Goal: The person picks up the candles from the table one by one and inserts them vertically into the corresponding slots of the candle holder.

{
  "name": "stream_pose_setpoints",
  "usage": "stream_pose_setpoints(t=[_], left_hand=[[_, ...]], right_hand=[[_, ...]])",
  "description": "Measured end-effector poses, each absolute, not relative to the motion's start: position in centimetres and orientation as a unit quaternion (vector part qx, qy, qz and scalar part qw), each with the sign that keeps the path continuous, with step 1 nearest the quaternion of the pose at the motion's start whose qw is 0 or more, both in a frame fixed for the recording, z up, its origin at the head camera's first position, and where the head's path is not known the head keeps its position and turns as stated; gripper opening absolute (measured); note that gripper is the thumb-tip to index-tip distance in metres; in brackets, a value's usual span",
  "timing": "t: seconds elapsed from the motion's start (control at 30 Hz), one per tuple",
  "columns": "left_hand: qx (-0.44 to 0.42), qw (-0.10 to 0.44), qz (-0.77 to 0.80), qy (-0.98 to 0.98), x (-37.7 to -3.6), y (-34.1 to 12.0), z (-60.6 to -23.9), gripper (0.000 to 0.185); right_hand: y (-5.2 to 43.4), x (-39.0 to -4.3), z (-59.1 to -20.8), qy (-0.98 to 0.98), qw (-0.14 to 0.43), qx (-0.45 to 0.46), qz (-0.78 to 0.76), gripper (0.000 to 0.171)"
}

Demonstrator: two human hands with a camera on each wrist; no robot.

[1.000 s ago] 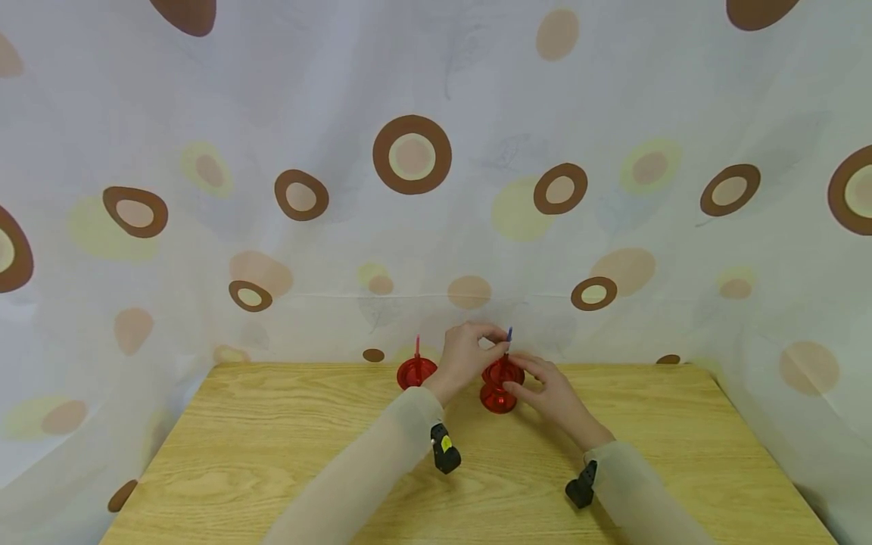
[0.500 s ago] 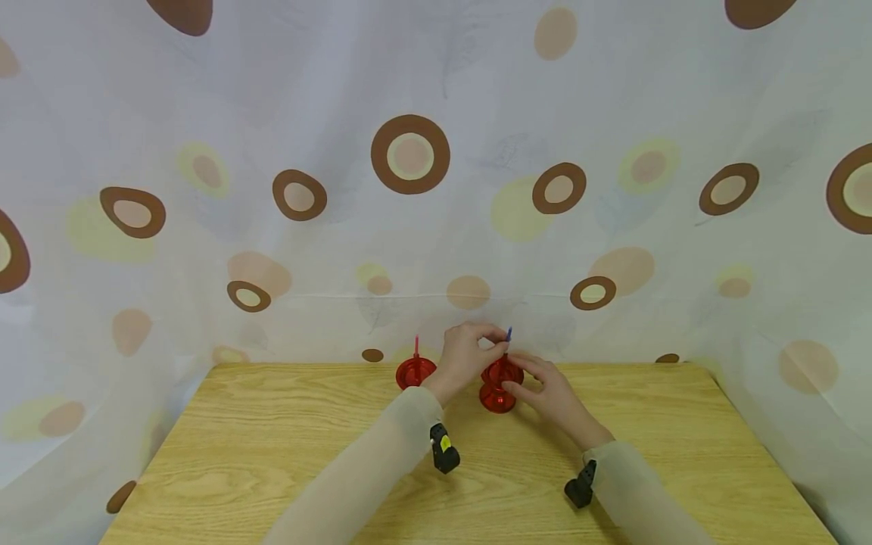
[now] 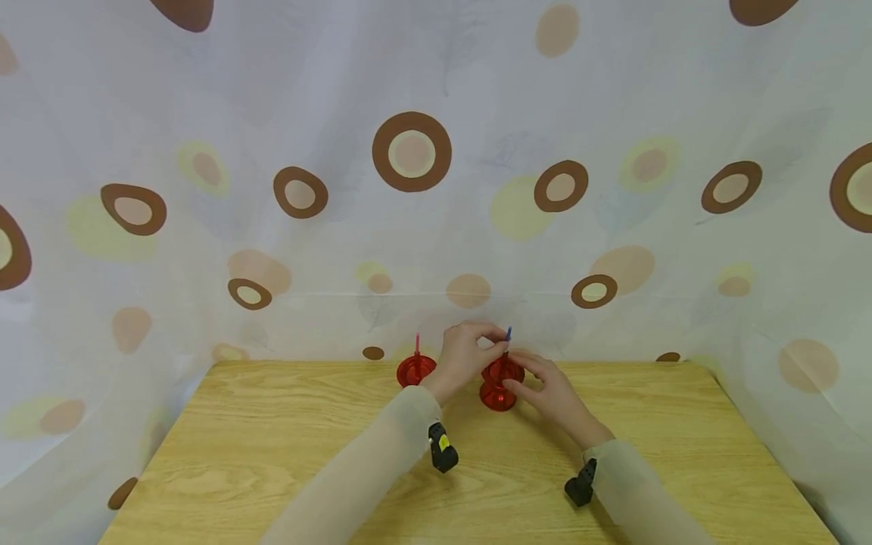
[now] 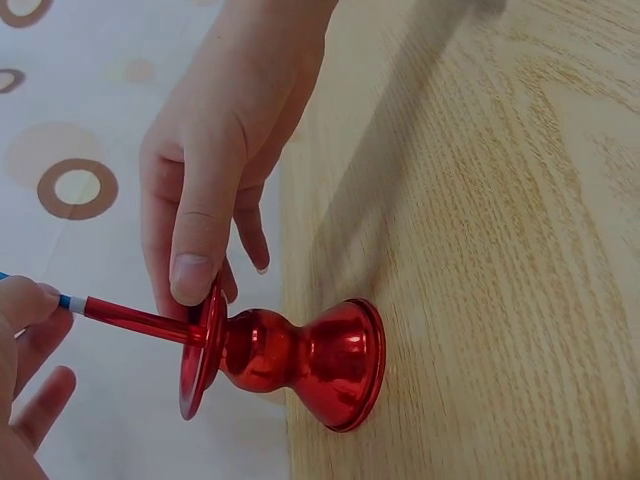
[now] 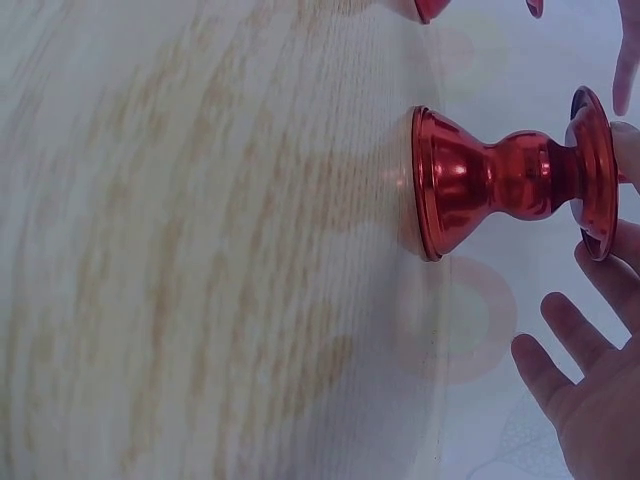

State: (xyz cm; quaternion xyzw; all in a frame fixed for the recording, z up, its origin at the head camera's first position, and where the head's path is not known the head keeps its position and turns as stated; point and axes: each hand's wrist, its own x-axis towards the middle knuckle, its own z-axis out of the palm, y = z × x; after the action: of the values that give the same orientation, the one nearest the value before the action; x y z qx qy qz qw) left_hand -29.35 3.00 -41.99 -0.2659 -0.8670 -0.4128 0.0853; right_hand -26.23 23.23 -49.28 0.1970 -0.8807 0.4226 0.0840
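Note:
A shiny red candlestick (image 3: 498, 397) stands upright on the wooden table, with a wide dish and a thin red tube (image 4: 140, 320) rising from it. At the top of that tube, my left hand (image 3: 463, 354) pinches a thin blue candle (image 3: 509, 331) between thumb and fingertip. A white band shows where candle and tube meet in the left wrist view. My right hand (image 3: 555, 397) holds the dish (image 4: 192, 390) by its rim, thumb on top, the outer fingers spread apart in the right wrist view. Part of the dish is hidden behind the hands.
To the left, a second red candlestick (image 3: 412, 371) bears a pink candle (image 3: 418, 344), partly covered by my left wrist. Both stand near the back edge of the wooden table (image 3: 286, 431). A patterned curtain (image 3: 341, 250) hangs directly behind.

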Motion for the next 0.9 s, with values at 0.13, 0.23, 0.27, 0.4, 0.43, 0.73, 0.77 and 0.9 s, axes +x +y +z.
stream_pose_setpoints(t=[0.13,0.23,0.27,0.4,0.43,0.73,0.77,0.9], left_hand=[[-0.270,0.088,-0.408,-0.867,-29.47,3.03,-42.27,0.014],[-0.271,0.088,-0.409,-0.867,-29.55,3.04,-42.56,0.014],[-0.271,0.087,-0.410,-0.866,-29.58,3.04,-42.63,0.013],[-0.269,0.083,-0.415,-0.865,-29.46,3.04,-42.67,0.014],[-0.269,0.083,-0.416,-0.865,-29.44,3.05,-42.63,0.014],[-0.267,0.083,-0.416,-0.865,-29.58,3.05,-42.79,0.014],[-0.267,0.083,-0.416,-0.865,-29.60,3.05,-42.81,0.014],[-0.267,0.077,-0.422,-0.863,-29.62,3.04,-42.86,0.014]], right_hand=[[23.35,-26.28,-49.40,-0.881,0.082,0.194,0.424,0.054],[23.38,-26.30,-49.54,-0.882,0.076,0.190,0.425,0.055],[23.38,-26.28,-49.55,-0.882,0.074,0.189,0.425,0.055],[23.35,-26.24,-49.51,-0.880,0.074,0.193,0.428,0.054],[23.35,-26.24,-49.45,-0.879,0.075,0.194,0.428,0.054],[23.27,-26.14,-49.19,-0.883,0.070,0.184,0.426,0.055],[23.25,-26.11,-49.17,-0.884,0.069,0.183,0.426,0.056],[23.19,-26.02,-49.08,-0.883,0.068,0.181,0.427,0.056]])
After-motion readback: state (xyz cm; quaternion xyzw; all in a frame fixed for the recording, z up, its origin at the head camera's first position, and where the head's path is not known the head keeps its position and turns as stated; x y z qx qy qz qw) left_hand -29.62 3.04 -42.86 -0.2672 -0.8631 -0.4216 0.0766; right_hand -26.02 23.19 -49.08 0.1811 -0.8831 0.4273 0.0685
